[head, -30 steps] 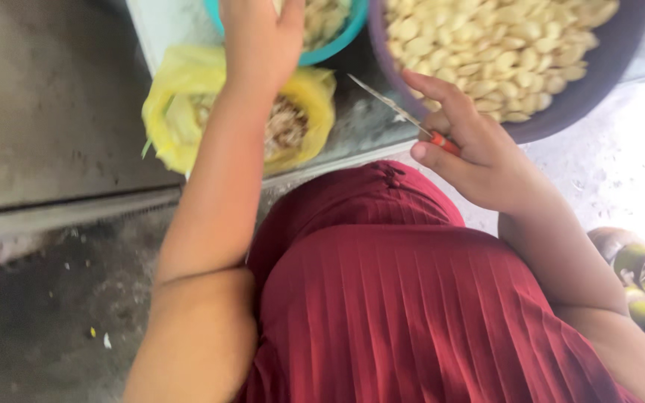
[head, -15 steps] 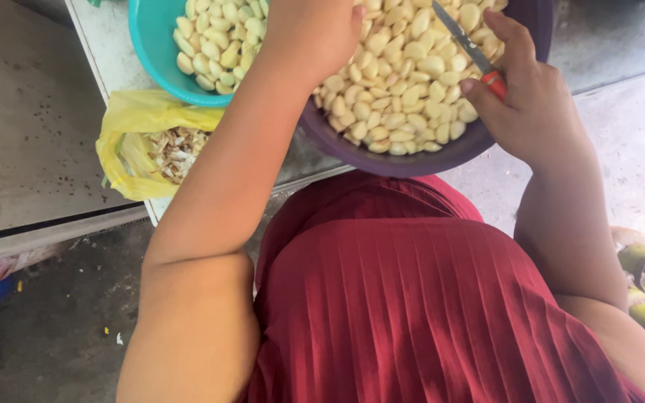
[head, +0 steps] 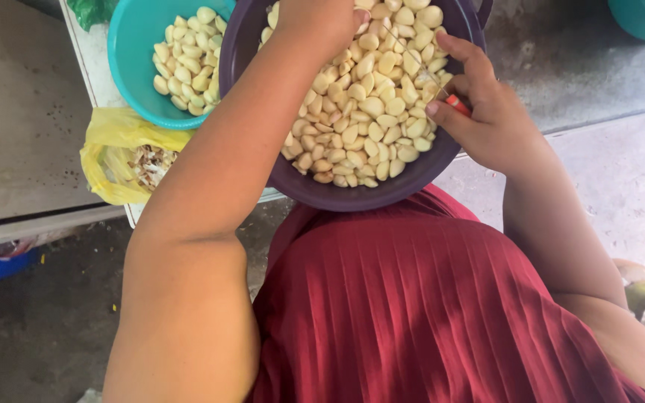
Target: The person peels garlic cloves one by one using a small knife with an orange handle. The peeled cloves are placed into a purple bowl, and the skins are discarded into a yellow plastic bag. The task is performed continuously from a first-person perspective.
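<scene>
Two hands are working over the purple bowl (head: 337, 195) of cloves (head: 367, 112), the left hand (head: 321, 21) curling closed among them while the right hand (head: 487, 119) is pinching a small knife (head: 442, 88), keeping the blade ready.

Cloves (head: 360, 119) fill the big bowl (head: 352, 195); a smaller bowl (head: 132, 82) sits left, a bag (head: 110, 149) before it.

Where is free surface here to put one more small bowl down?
Bare grey slab lies left of the teal bowl and yellow bag. Pale floor is bare beyond the right hand. Crowded: the purple bowl, where the left hand reaches among garlic cloves.
</scene>
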